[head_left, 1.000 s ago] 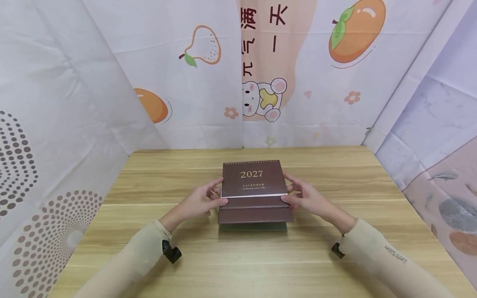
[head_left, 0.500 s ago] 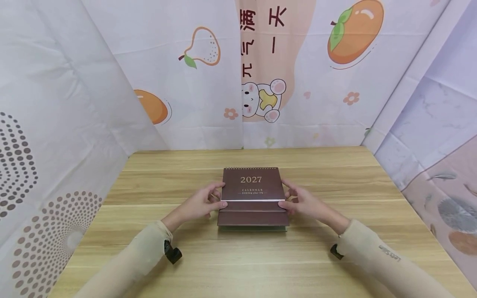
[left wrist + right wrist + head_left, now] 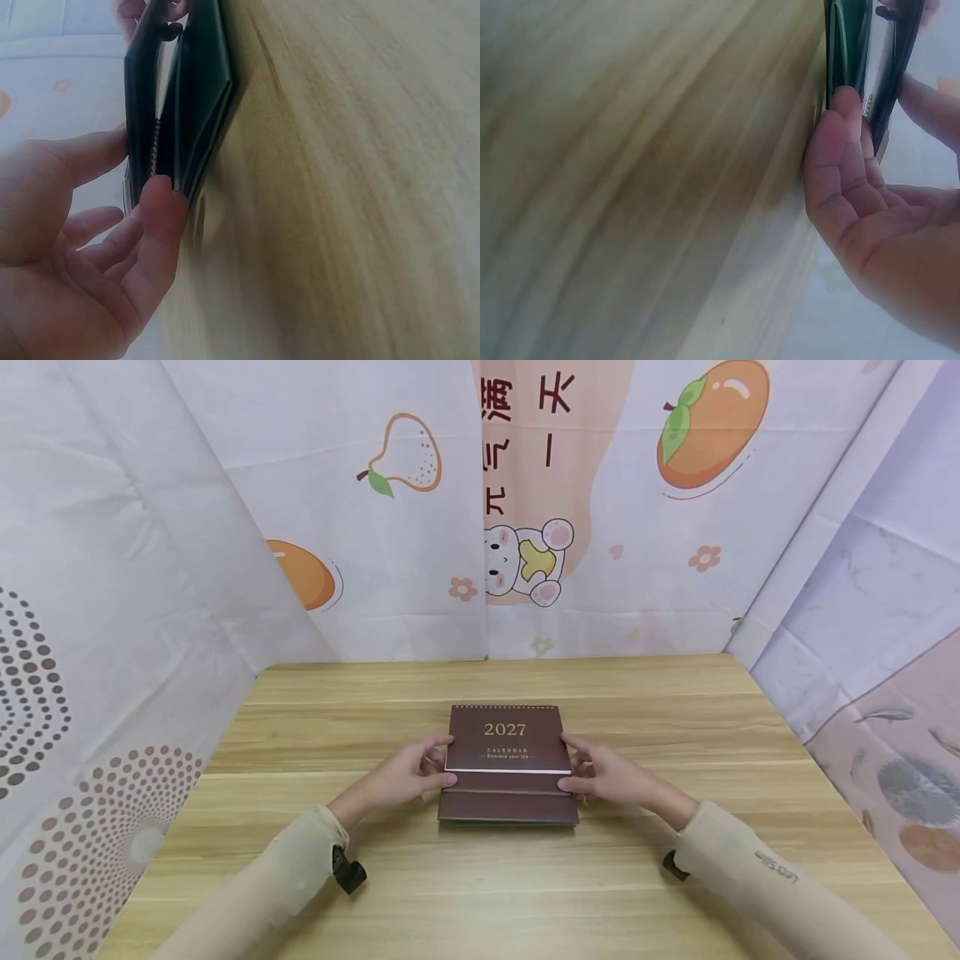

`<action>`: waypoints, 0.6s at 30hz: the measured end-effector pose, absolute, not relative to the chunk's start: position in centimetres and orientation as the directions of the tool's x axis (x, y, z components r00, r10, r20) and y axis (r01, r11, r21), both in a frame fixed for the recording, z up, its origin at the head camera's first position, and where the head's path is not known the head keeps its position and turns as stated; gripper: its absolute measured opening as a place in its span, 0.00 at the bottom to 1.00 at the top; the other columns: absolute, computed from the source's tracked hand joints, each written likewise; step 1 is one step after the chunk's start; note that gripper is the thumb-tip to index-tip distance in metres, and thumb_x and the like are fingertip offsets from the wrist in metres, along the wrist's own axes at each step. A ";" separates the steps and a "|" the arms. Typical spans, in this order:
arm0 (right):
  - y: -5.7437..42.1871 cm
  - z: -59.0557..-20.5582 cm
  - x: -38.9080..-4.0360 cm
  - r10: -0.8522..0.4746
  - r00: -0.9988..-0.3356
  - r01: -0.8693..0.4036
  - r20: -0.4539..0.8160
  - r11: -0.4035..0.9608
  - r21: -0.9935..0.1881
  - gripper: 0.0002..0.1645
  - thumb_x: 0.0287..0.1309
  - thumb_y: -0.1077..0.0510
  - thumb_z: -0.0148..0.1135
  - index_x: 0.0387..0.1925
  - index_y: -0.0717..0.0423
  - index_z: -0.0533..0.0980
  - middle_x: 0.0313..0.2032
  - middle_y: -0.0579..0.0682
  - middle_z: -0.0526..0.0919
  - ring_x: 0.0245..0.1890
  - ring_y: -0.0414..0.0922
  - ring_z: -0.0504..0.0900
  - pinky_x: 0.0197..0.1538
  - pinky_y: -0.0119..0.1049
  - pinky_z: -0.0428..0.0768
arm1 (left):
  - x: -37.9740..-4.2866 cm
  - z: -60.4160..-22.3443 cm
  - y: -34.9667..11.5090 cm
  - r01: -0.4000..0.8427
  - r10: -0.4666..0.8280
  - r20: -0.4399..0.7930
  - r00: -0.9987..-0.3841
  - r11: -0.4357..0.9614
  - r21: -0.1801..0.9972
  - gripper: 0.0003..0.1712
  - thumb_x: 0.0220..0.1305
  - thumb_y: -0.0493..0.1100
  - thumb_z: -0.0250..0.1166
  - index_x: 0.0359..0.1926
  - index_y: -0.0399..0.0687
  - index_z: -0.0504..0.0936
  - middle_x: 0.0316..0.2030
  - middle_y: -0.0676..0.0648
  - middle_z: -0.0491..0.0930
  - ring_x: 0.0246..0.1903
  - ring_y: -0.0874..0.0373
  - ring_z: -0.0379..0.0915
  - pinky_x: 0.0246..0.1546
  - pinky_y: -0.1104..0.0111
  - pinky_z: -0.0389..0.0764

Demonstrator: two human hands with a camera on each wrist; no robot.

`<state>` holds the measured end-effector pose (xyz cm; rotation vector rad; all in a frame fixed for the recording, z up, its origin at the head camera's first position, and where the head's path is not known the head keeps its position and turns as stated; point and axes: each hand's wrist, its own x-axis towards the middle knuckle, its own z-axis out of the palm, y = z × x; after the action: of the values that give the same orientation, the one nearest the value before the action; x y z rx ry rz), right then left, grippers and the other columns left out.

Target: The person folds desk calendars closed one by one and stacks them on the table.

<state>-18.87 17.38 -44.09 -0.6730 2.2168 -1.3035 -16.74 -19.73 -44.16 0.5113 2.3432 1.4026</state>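
A brown desk calendar [image 3: 506, 739] with a spiral along its far edge and gold "2027" lettering lies low over the table, cover up. My left hand [image 3: 408, 772] grips its left edge, thumb on the brown base near the white page edge and fingers round the side. On the opposite edge my right hand [image 3: 611, 772] holds it the same way. Both wrist views show it edge-on: the calendar's folded stand [image 3: 202, 82] has a dark green inner face, with the fingertips at its side. In the right wrist view green panels [image 3: 846, 45] show above the fingers.
The wood-grain table [image 3: 495, 893] extends around the calendar on all sides. A printed white curtain [image 3: 420, 543] hangs behind the far edge, with more hanging cloth at left and right. Black wrist devices [image 3: 348, 870] sit at both sleeve cuffs.
Both hands have brought the calendar down and slightly nearer. Its base has flattened, and the green panel that showed beneath the near edge is now almost hidden.
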 end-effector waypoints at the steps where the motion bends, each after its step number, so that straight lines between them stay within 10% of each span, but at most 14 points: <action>1: 17.4 -44.1 -18.9 -0.624 -0.765 -0.175 -0.157 0.436 -0.883 0.54 0.65 0.59 0.69 0.76 0.74 0.44 0.44 0.61 0.76 0.30 0.47 0.83 0.32 0.46 0.85 | -16.7 -44.2 -19.7 0.117 0.481 -0.123 -0.868 0.439 0.891 0.44 0.66 0.43 0.71 0.75 0.34 0.60 0.52 0.36 0.77 0.42 0.50 0.80 0.24 0.58 0.86; 18: 17.5 -43.8 -19.0 -0.629 -0.764 -0.273 -0.146 0.520 -0.810 0.57 0.61 0.52 0.73 0.76 0.72 0.50 0.46 0.58 0.79 0.28 0.45 0.83 0.35 0.36 0.82 | -16.4 -43.9 -19.4 0.093 0.487 -0.152 -0.860 0.443 0.892 0.49 0.62 0.45 0.75 0.76 0.38 0.58 0.56 0.34 0.72 0.46 0.50 0.81 0.24 0.57 0.85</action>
<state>-19.00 17.47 -43.79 -0.7399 2.3397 -1.1386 -16.43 -19.40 -43.85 0.4916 2.3117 1.3931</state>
